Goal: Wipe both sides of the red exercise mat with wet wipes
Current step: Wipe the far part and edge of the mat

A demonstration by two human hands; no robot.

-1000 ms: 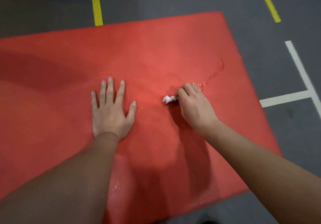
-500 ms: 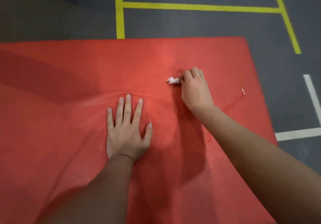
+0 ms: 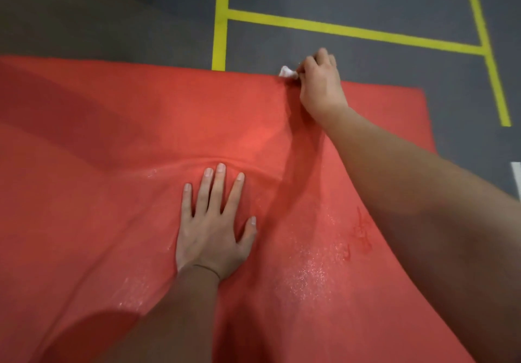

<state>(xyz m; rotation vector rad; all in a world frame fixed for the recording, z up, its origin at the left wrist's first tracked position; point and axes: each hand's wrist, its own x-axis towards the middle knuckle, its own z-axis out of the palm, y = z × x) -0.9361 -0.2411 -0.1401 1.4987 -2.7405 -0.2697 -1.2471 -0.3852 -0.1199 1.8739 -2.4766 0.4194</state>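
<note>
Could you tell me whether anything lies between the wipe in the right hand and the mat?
Nothing visible does: the right hand pinches the wet wipe at the far edge of the red mat. Only the left hand, pressed flat mid-mat nearer the person, covers a patch of it.

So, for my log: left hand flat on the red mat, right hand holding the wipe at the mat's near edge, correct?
Not the near edge: the head view shows the right hand holding the wipe at the far edge of the mat. The left hand does press flat.
</note>
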